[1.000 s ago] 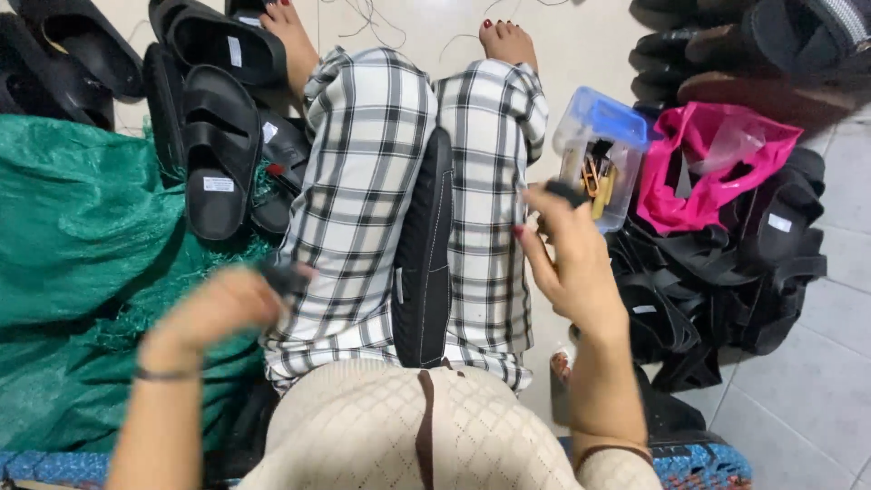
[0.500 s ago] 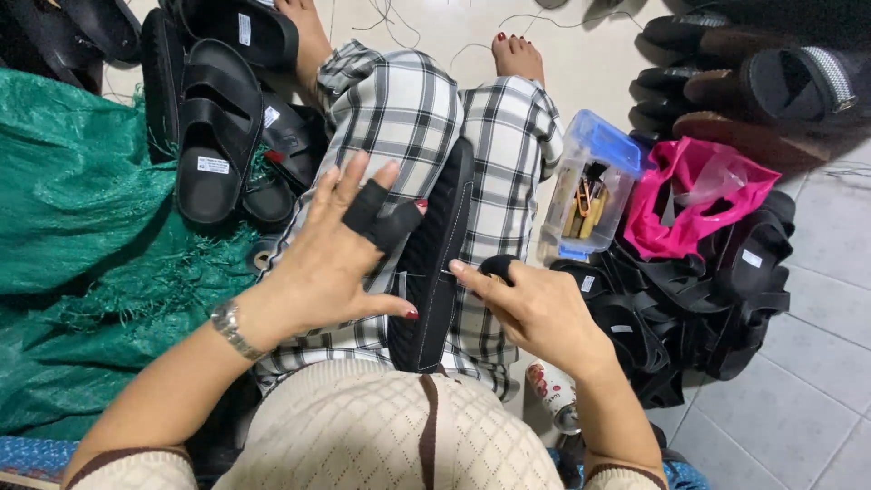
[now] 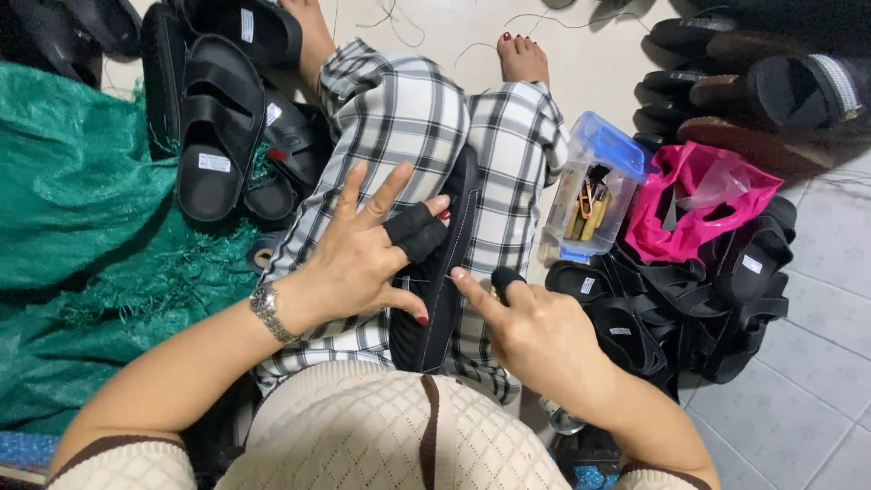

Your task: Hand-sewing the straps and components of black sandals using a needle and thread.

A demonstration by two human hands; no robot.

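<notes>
Lying crumpled at far left is a green cloth (image 3: 82, 236) with a fringed edge; beside it black sandals (image 3: 220, 127) carry small white rectangular labels. The left hand (image 3: 358, 259) has its fingers spread open, a black sleeve over one finger, palm resting on a black sole (image 3: 445, 281) stood on edge between the checked trouser legs. The right hand (image 3: 535, 336) is loosely curled, forefinger touching the sole. A clear box (image 3: 594, 186) with a blue lid, a pink bag (image 3: 694, 204), then a heap of black straps (image 3: 689, 308), partly hidden
</notes>
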